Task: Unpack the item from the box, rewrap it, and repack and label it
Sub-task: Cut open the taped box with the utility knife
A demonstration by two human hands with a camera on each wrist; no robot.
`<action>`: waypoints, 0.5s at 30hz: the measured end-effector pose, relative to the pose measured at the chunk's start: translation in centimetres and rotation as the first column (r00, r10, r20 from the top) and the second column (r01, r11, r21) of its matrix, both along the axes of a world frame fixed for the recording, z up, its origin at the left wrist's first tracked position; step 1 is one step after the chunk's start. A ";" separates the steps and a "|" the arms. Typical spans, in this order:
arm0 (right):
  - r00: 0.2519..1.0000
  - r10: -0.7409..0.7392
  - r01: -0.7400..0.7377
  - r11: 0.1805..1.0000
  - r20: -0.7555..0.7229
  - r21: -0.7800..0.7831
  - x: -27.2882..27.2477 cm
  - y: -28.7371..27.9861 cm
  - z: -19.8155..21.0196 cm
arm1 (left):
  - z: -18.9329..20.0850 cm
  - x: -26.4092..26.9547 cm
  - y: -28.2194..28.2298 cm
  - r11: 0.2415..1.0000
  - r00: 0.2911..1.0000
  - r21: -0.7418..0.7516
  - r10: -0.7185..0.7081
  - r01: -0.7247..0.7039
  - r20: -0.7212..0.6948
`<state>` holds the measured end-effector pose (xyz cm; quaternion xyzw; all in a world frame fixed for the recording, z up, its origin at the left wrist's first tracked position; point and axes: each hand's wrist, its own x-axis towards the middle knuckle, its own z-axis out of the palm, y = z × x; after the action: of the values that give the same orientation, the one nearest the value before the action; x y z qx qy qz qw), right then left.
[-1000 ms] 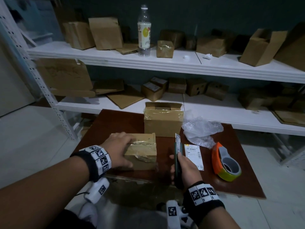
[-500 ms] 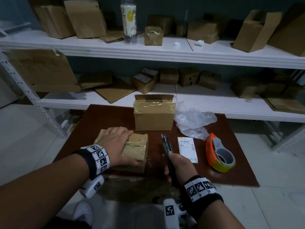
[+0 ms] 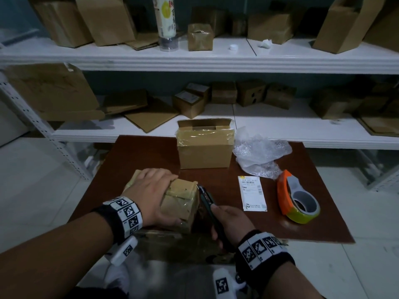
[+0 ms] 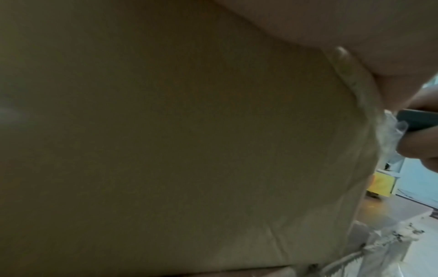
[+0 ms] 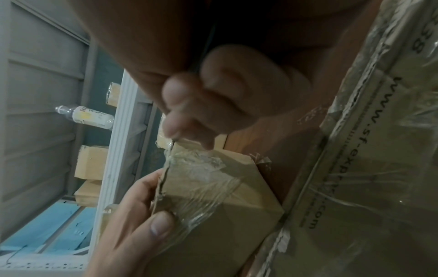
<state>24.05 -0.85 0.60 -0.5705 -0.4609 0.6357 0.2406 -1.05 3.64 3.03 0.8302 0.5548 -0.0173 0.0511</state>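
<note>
A small taped cardboard box (image 3: pixel 183 199) lies at the near left of the brown table (image 3: pixel 146 156). My left hand (image 3: pixel 159 190) lies over its top and grips it, the thumb (image 5: pixel 161 224) pressed on the taped face. In my right hand (image 3: pixel 228 221) is a dark utility knife (image 3: pixel 206 197), gripped by the handle. Its tip touches the box's upper right edge, and in the right wrist view the blade (image 5: pixel 171 145) sits in the seam under the clear tape. The left wrist view is filled by the box's side (image 4: pixel 166 131).
An open, tape-wrapped box (image 3: pixel 205 152) stands at the table's back. To the right lie bubble wrap (image 3: pixel 259 152), a white shipping label (image 3: pixel 252 193) and an orange tape dispenser (image 3: pixel 295 201). White shelves (image 3: pixel 216 61) with cartons rise behind. A printed carton (image 5: pixel 367 168) sits under the near edge.
My right hand has swung the knife left, from beside the label to the small box's edge. The left hand has stayed on the box and turned it a little.
</note>
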 end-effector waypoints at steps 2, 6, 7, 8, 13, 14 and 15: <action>1.000 -0.004 0.003 1.000 0.017 0.004 0.0 0.0 0.0 | 0.1 0.1 -0.1 1.000 1.000 0.000 0.005 -0.005 -0.016; 0.998 -0.017 0.017 1.000 0.058 0.010 -0.1 -0.2 -0.1 | 0.1 0.2 -0.2 1.000 1.000 0.014 0.003 -0.003 -0.028; 0.998 -0.022 0.021 1.000 0.067 0.018 -0.1 -0.3 0.0 | 0.1 0.2 -0.2 1.000 1.000 0.015 0.005 -0.005 -0.031; 0.997 -0.027 0.025 0.999 0.076 0.025 -0.1 -0.4 0.0 | 0.2 0.2 -0.2 1.000 0.999 0.016 0.008 -0.007 -0.036; 0.990 -0.032 0.028 0.999 0.140 0.028 0.1 -0.6 0.2 | 0.3 0.1 -0.2 1.000 0.999 0.013 0.011 -0.011 -0.035; 0.990 -0.032 0.029 0.999 0.139 0.019 0.1 -0.6 0.3 | 0.3 0.1 -0.2 1.000 0.999 0.011 0.012 -0.012 -0.036; 0.991 -0.032 0.031 0.999 0.133 0.009 0.0 -0.6 0.3 | 0.3 0.1 -0.2 1.000 0.999 0.009 0.014 -0.014 -0.035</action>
<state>24.05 -1.46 0.95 -0.6180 -0.4691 0.5907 0.2215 -0.99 3.43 3.34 0.8261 0.5615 -0.0292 0.0379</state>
